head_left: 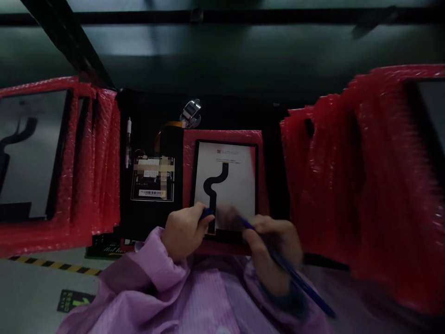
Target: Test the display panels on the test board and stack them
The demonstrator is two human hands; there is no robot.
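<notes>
A flat display panel (pixel 239 185) with a pale back, black border and curved black flex cable (pixel 209 185) lies on a red bubble-wrap sheet (pixel 222 134) in front of me. My left hand (pixel 184 231) is closed at the panel's lower left, pinching a small blue object (pixel 206 213) beside the cable; most of it is hidden by the fingers. Over the lower right of the panel, my right hand (pixel 274 253) grips a long blue-handled brush (pixel 302 283). Its brownish tip is smeared by motion, above or touching the panel's surface.
Left of the panel sits a circuit board assembly (pixel 153 178) with tape and a barcode label. A white pen (pixel 128 141) and a shiny metal part (pixel 191 113) lie farther back. Stacks of red bubble-wrap bags (pixel 104 162) with panels stand left, and more bags (pixel 327 185) right.
</notes>
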